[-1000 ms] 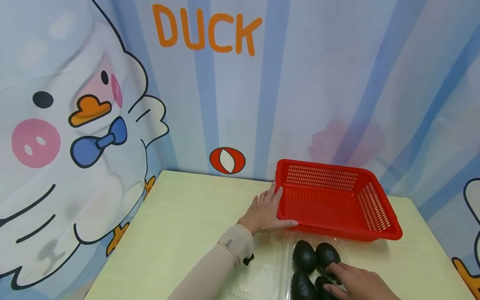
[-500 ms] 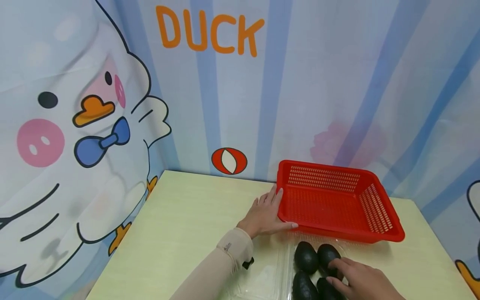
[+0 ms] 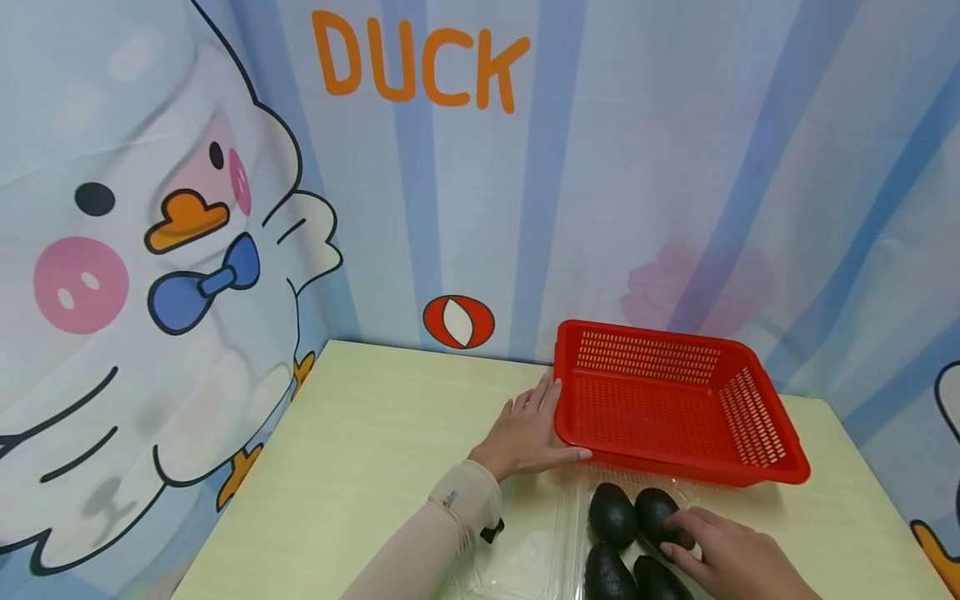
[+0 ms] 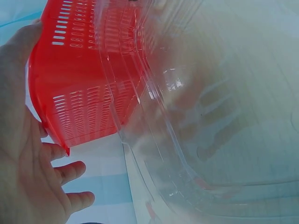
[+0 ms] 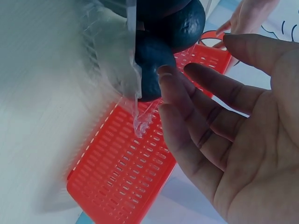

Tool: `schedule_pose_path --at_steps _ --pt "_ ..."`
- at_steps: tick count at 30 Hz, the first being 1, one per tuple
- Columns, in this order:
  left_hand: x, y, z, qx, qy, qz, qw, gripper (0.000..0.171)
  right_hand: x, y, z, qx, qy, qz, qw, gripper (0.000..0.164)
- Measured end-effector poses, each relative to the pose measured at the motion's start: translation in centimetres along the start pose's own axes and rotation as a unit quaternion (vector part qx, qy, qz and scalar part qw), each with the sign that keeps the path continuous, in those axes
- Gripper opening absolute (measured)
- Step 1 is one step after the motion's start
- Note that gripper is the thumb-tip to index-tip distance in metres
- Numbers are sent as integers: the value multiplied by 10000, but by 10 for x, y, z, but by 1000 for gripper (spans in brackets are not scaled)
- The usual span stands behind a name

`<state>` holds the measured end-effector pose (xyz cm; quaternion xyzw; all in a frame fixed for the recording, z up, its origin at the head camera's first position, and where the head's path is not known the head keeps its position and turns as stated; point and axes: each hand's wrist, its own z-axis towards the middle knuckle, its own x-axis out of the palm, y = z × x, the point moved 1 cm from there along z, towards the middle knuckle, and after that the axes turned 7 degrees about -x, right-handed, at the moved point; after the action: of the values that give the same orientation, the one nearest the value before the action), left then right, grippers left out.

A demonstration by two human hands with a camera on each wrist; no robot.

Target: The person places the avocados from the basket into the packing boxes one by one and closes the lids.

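Observation:
My left hand [image 3: 522, 433] lies along the left side of the red plastic basket [image 3: 637, 408], fingers spread against its wall and thumb at the near corner. In the left wrist view, that hand [image 4: 30, 163] shows its fingertips by the basket's rim. My right hand [image 3: 731, 554] is over a clear plastic clamshell box [image 3: 517, 562] that holds several dark avocados. Its fingertips are right at the far-right avocado [image 3: 651, 505]. The right wrist view shows loosely bent fingers [image 5: 191, 149] and the thumb apart, close beside an avocado [image 5: 152, 63].
The basket stands at the back right, against a curtain [image 3: 480, 208] with a duck print. Beside the far-right avocado lie another avocado [image 3: 612, 515] and a nearer one [image 3: 607, 573]. The box's open lid lies flat on the pale yellow table [image 3: 375, 433].
My right hand has shifted slightly right, its fingers staying at the far-right avocado. The left hand has eased slightly back along the basket's side. The avocados and basket stay in place.

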<state>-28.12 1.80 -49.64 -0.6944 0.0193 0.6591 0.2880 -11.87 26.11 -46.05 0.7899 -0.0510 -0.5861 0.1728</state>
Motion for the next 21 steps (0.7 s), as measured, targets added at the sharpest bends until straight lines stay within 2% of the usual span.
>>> schedule_pose_path --at_steps 11,21 --pt "3 5 -4 -68 59 32 10000 117 -1 -4 4 50 14 -34 10000 34" --pt "5 10 -10 -111 39 -48 9999 114 -3 -6 5 -60 -229 -85 9997 33"
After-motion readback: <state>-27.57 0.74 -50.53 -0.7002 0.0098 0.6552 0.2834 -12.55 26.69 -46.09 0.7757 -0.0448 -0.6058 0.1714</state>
